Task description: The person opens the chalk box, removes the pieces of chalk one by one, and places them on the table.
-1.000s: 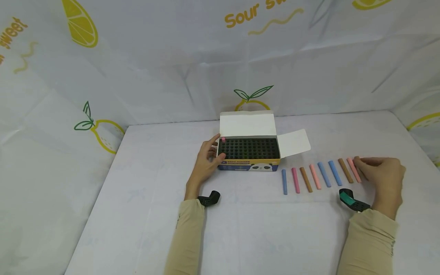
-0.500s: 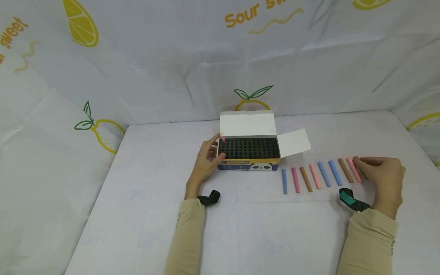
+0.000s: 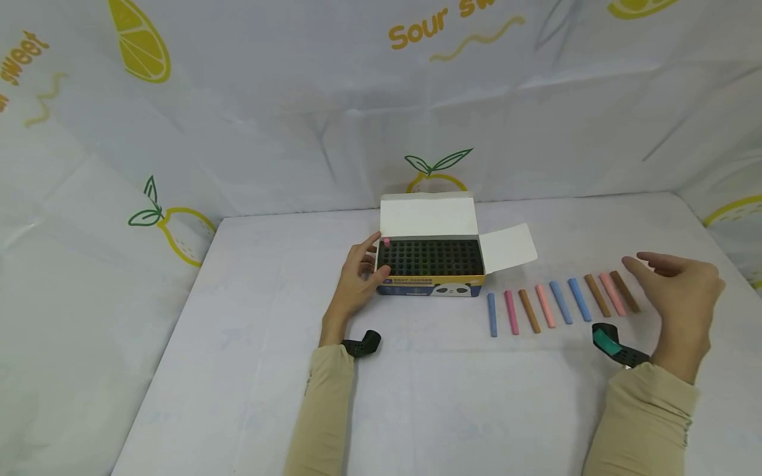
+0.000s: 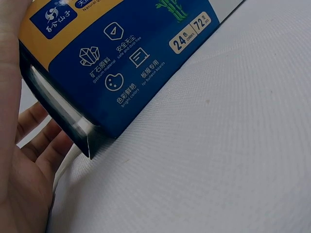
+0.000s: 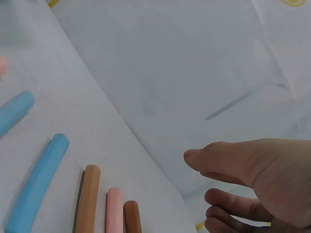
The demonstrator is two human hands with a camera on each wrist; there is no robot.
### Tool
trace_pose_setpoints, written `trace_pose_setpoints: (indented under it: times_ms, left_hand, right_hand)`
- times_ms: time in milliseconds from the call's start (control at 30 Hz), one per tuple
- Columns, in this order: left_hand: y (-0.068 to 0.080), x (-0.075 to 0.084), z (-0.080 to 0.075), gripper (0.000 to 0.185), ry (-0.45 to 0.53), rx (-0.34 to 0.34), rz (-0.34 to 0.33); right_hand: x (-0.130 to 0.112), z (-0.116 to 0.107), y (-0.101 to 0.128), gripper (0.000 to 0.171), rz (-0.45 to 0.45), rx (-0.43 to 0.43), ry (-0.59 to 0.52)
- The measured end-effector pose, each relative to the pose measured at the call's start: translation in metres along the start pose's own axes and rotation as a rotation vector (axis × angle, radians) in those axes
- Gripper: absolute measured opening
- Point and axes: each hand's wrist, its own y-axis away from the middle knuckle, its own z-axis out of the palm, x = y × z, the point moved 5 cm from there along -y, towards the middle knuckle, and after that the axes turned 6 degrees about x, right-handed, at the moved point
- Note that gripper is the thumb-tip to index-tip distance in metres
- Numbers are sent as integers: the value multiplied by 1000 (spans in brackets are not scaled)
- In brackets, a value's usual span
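Note:
My left hand [image 3: 356, 277] grips the left end of a chalk box [image 3: 455, 289], thumb at the front corner and fingers along the side and back. In the left wrist view the box's blue and yellow printed face [image 4: 116, 63] is close. One pink chalk [image 3: 387, 242] stands in the back left hole of the black holed insert [image 3: 431, 256]. My right hand [image 3: 681, 287] hovers just right of a row of chalk sticks, holding nothing, thumb and fingers apart. Nearest to it lies a dark brown chalk [image 3: 624, 291], beside a light pink chalk [image 3: 612, 294].
Other chalk sticks lie in the row to the left: a brown chalk [image 3: 597, 295], blue chalk [image 3: 579, 299] and several more, ending at a blue chalk [image 3: 492, 315] near the box. The white lid [image 3: 428, 215] stands up behind; a side flap [image 3: 508, 248] sticks out rightward.
My right hand has let go of the dark brown chalk at the right end of the row and moved slightly up and right. My left hand and the box have stayed put.

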Motion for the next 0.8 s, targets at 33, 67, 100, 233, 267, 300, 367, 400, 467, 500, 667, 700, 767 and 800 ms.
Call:
trace_pose_setpoints:
  times_ms: [33,67,100,233,267,300,367,400,467,500,667,700,767,800]
  left_hand:
    - [0,0,0,111,-2,1,1]
    - [0,0,0,111,-4,1,1]
    - [0,0,-1,111,-4,2,3]
    - [1,-1,-1,111,-5,3,4]
    - [1,-1,-2,111,-4,3,4]
    - [1,-1,-2,111,-3,3,4]
    - [1,-1,-2,110,-5,5,5]
    - [0,-1,-2,110,-6,6,5]
    - [0,-1,-3,110,-9,6,6]
    - [0,-1,-2,110,-10,6,5]
    - [0,0,-2,110,4,4,2]
    - [0,0,-2,110,10,3,3]
    - [0,0,-1,109,14,0,6]
    - [0,1,-1,109,13,-2,10]
  right_hand:
    - [-3,0,1,56,-3,11,-22]
    - [-6,-1,2,55,-10,21,-48]
    - [-9,-1,4,55,-19,26,-70]
    - [-25,0,10,42,-82,52,-170]
    - [-29,1,11,38,-104,52,-194]
    - [-33,2,13,36,-121,47,-213]
    - [-44,7,18,34,-174,42,-255]
    - [-50,10,21,35,-207,40,-265]
    - [-62,16,28,34,-258,22,-307]
    - [-68,19,32,34,-287,17,-325]
    - [-94,29,48,30,-391,-16,-426]
    - [-98,31,51,29,-414,-22,-451]
    - [-107,35,57,26,-459,-47,-500]
    - [-111,38,60,25,-492,-58,-513]
